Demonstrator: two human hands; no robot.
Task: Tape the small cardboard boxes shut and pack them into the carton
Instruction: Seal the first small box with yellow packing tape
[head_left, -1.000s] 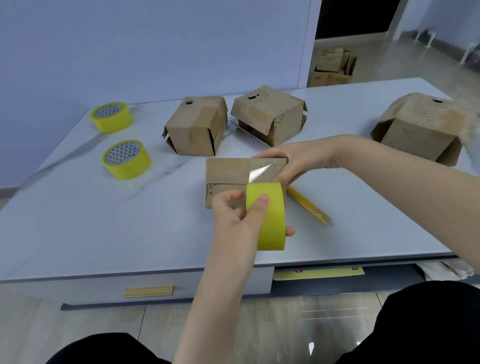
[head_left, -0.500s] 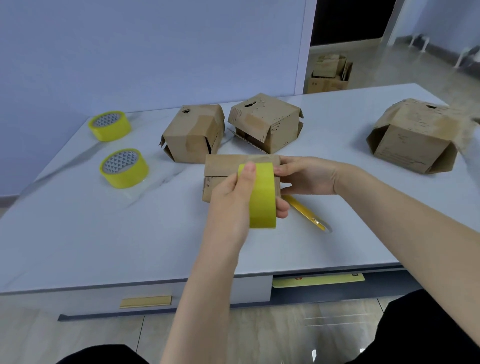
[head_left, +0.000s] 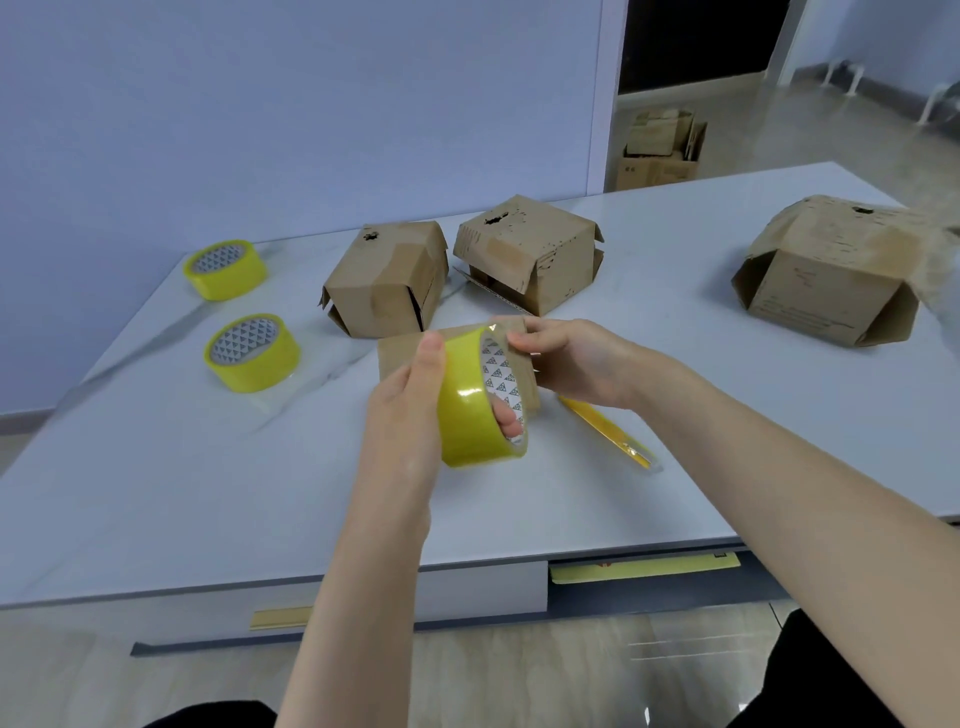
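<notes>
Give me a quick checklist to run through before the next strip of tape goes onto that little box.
1. Roll held firmly: ok. The left hand grips the roll, thumb on the outside, fingers through the core.
2. Tape end found: cannot tell. The right hand is at the roll's rim, but no loose end shows.
3. Box steadied: cannot tell. The box is mostly hidden behind roll and hands.
4. Cutter handy: ok. The cutter lies on the table beside the right wrist.
5. Spare rolls: ok. Two spare rolls sit on the table's left side.
</notes>
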